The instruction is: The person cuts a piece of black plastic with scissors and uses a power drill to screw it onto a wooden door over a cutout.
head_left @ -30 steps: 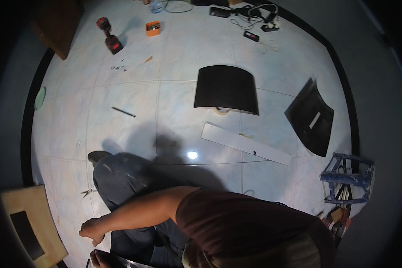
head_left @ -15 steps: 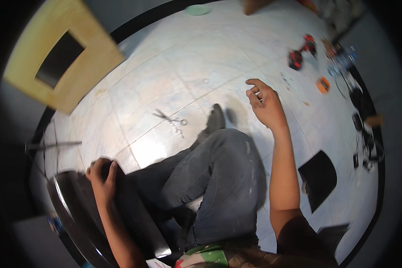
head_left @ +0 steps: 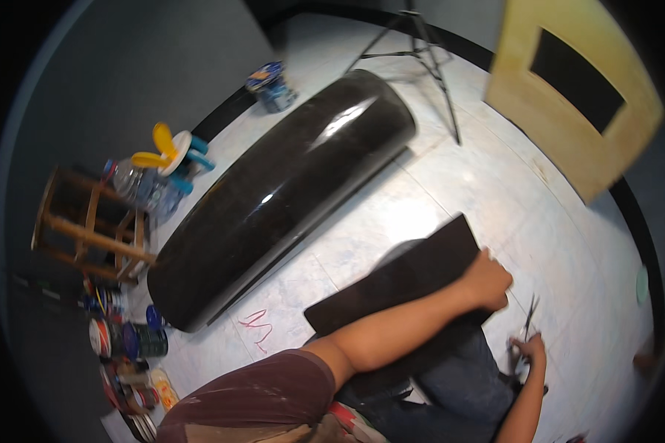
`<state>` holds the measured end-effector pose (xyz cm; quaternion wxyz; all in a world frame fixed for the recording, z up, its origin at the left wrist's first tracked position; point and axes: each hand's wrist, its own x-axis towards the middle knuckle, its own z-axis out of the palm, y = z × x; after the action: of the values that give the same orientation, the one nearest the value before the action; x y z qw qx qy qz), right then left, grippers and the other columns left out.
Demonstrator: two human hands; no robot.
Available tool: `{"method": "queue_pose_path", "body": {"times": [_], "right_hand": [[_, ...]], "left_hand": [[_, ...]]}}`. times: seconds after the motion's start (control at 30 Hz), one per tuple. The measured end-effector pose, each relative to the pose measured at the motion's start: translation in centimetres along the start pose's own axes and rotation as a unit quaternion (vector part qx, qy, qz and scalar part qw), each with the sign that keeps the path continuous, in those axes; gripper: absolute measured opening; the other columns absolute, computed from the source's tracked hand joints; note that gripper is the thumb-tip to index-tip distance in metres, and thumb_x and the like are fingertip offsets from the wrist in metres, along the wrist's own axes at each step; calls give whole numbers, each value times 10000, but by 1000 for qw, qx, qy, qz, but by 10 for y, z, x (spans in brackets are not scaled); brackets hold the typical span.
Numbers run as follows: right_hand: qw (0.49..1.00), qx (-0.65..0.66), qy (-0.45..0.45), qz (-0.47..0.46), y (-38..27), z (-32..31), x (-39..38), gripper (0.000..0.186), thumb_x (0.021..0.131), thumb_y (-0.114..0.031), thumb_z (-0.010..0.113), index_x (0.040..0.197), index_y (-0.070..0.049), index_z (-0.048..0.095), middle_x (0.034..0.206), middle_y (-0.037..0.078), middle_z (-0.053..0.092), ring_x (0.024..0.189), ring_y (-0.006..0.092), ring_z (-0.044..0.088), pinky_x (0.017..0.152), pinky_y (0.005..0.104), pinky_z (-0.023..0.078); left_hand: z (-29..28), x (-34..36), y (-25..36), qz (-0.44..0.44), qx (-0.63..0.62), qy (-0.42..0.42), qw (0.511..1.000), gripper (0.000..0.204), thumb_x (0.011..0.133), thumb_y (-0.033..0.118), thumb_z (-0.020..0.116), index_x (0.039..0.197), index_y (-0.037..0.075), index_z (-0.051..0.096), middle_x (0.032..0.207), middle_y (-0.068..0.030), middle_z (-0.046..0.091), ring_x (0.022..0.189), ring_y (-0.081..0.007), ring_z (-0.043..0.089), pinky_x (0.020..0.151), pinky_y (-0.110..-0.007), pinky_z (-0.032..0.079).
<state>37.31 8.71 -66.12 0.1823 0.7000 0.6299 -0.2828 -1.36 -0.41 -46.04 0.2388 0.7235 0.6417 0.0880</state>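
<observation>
Black, thin, flat-looking sheet with straight edges is the main thing here, slanting over the person's dark trousers (can't tell if it's actually resting on them). The left hand reaches across it, arm in a short maroon sleeve, and its grip is closed on the sheet's right-hand edge.

The right hand is down to the right, fingers at the handle end of a pair of metal scissors, blades pointing away from the person. Honestly can't tell whether that grip has closed on the handles or is just touching them.

Past the sheet, a long glossy black curved panel lies diagonally on the pale tiled floor, well apart from both hands. Near its far end stands a thin black tripod, with a big yellowish board with a black rectangle off to the right. Between the panel and the sleeve there's a loose squiggle of red string on the tiles.
</observation>
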Motion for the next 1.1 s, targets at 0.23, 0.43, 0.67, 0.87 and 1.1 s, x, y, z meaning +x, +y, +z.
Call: {"method": "queue_pose_path", "body": {"times": [0.23, 0.43, 0.67, 0.87, 1.1], "right_hand": [[991, 53, 110, -51, 13, 1, 1, 772, 576, -243, 1091, 1057, 12, 542, 986, 207, 713, 894, 362, 717, 815, 476, 603], [1000, -6, 7, -13, 61, 3, 50, 753, 698, -372, 1053, 1174, 32, 633, 1044, 137, 704, 886, 181, 661, 715, 398, 578], [956, -146, 126, -221, 19, -9, 4, 560, 953, -380, 816, 1343, -6, 668, 1185, 276, 767, 956, 392, 745, 855, 542, 586], [911, 10, 322, -257, -76, -22, -88, 499, 993, -339, 782, 1319, 16, 654, 1167, 261, 748, 967, 382, 729, 846, 517, 587], [823, 140, 454, -312, -164, -46, -184, 431, 1041, -291, 743, 1292, 42, 637, 1147, 244, 726, 980, 370, 711, 837, 488, 588]], "left_hand": [[12, 4, 23, 54, -98, 89, 990, 177, 705, 249, 751, 779, 97, 805, 818, -146, 771, 921, -319, 710, 1092, -487, 395], [-17, 1, 26, 91, -180, 55, 978, 150, 754, 192, 788, 841, 86, 848, 865, -147, 791, 991, -319, 726, 1193, -519, 351], [-27, -9, 20, 120, -239, 96, 959, 141, 734, 188, 788, 794, 71, 838, 856, -149, 784, 966, -317, 718, 1207, -502, 342], [4, 9, 29, 95, -196, 127, 968, 356, 828, 365, 814, 876, 13, 840, 897, -204, 783, 1006, -367, 739, 1244, -534, 313], [-8, 7, 50, -5, -310, 258, 915, 461, 873, 467, 820, 821, 9, 802, 806, -205, 750, 848, -366, 732, 1180, -506, 348]]}}
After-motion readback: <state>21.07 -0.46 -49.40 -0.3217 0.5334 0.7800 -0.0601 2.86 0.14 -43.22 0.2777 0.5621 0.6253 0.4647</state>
